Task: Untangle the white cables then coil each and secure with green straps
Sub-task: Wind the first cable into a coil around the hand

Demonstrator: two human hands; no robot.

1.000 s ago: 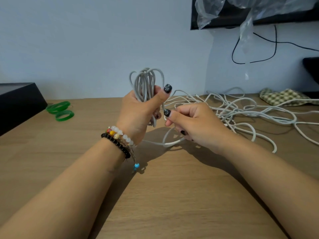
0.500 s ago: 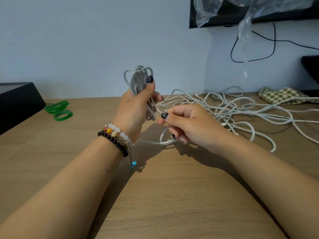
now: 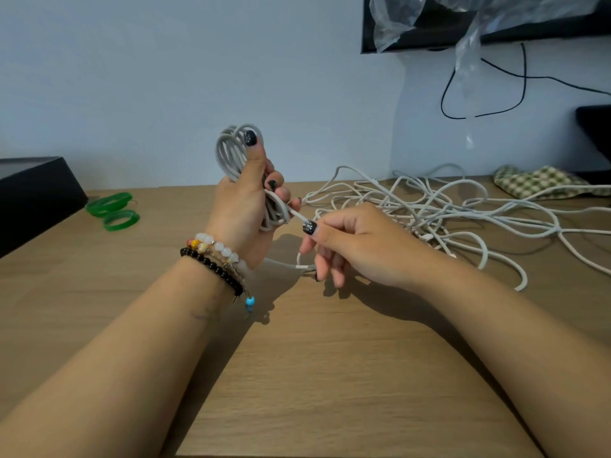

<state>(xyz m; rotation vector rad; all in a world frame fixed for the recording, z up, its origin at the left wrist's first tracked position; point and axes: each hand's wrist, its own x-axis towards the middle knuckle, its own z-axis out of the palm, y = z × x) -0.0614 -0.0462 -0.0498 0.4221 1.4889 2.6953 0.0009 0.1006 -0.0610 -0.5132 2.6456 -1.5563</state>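
A room in a home or a small office is shown, though which one cannot be told. A plain wooden table [image 3: 330, 375] is set against a bare pale wall [image 3: 165, 77]. A dark screen [image 3: 429, 31] is hung on the wall, partly wrapped in clear plastic [image 3: 466, 61], and a black wire [image 3: 524, 87] is left hanging under it. A checked cloth [image 3: 535, 183] is left on the table, and a black box [image 3: 33, 190] is set at the left.

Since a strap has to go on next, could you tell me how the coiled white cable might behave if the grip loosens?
The coiled white cable would probably spring open: only the left hand bunches its loops. It seems floppy, since the loose cables sprawl in soft curves. It is likely light, being held up one-handed.
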